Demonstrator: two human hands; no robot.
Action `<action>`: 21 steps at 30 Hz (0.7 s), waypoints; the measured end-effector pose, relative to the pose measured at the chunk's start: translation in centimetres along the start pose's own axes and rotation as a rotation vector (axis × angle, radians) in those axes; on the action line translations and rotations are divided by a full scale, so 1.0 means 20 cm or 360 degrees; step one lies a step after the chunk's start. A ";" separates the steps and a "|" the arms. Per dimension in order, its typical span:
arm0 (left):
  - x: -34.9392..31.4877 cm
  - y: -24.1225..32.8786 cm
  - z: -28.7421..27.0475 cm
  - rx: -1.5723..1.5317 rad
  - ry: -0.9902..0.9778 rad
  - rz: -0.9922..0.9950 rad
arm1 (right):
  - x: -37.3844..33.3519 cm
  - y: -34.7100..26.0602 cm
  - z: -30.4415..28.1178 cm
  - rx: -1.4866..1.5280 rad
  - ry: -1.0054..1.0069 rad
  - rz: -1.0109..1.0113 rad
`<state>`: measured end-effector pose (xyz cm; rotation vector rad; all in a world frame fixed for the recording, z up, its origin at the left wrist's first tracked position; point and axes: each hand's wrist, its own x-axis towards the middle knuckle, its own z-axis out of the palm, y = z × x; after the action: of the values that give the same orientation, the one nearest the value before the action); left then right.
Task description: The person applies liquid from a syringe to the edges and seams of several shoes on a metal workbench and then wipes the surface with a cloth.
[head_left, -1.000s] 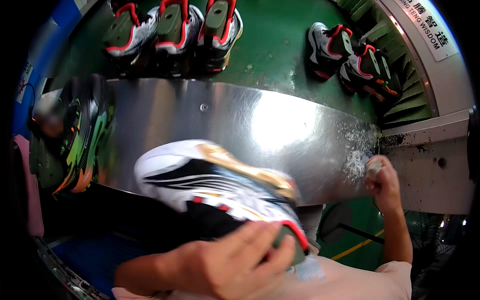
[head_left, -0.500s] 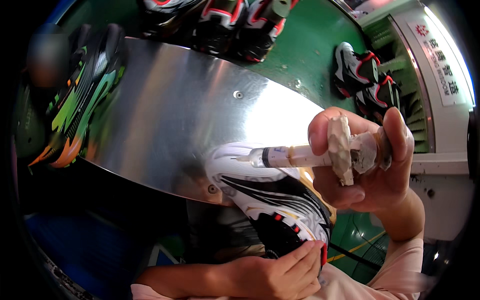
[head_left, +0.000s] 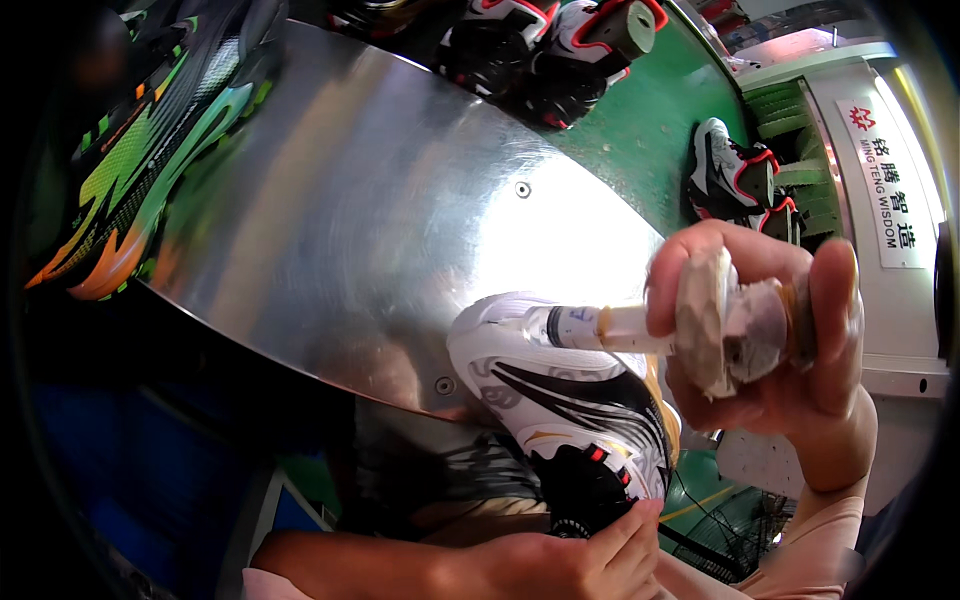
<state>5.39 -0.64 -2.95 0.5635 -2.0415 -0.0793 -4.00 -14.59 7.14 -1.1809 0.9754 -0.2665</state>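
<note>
My right hand [head_left: 790, 390] is closed around a clear plastic syringe [head_left: 585, 328], its thumb up behind the plunger end. Lumpy off-white wrapping surrounds the syringe's flange. The nozzle lies level over the toe of a white sneaker [head_left: 550, 385] with black stripes; whether the tip touches it I cannot tell, and the needle fades against the white upper. My left hand [head_left: 590, 560] grips the sneaker at its ankle end, fingers on the black collar and partly hidden. The toe end overlaps the edge of a shiny metal plate [head_left: 380, 200].
Green and orange sneakers [head_left: 150, 190] stand at the left on the plate. White-and-black shoes with red trim [head_left: 590, 60] sit at the back on a green surface [head_left: 650, 130]. Another pair [head_left: 730, 170] is by a white machine housing [head_left: 850, 90] with green flaps. A black fan [head_left: 740, 525] stands lower right.
The whole view has shifted, so most things appear farther right. The right hand and syringe keep about the same place over the toe; the needle, visible before, is hard to see now.
</note>
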 end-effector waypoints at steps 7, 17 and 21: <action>0.06 -0.04 -0.04 0.0011 -0.0099 0.0041 | -0.26 0.04 -0.08 -0.0344 0.0459 -0.0052; 0.09 0.02 0.05 -0.0159 -0.0074 -0.0185 | -0.47 0.19 -0.23 -0.0013 0.0105 0.0056; 0.08 0.10 0.10 -0.0219 0.0104 -0.0409 | -0.53 0.25 -0.27 0.0092 0.0134 0.0055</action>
<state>2.34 0.04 -2.11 0.7291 -1.8750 -0.3468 -15.72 -9.24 7.99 -1.1063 1.0537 -0.3172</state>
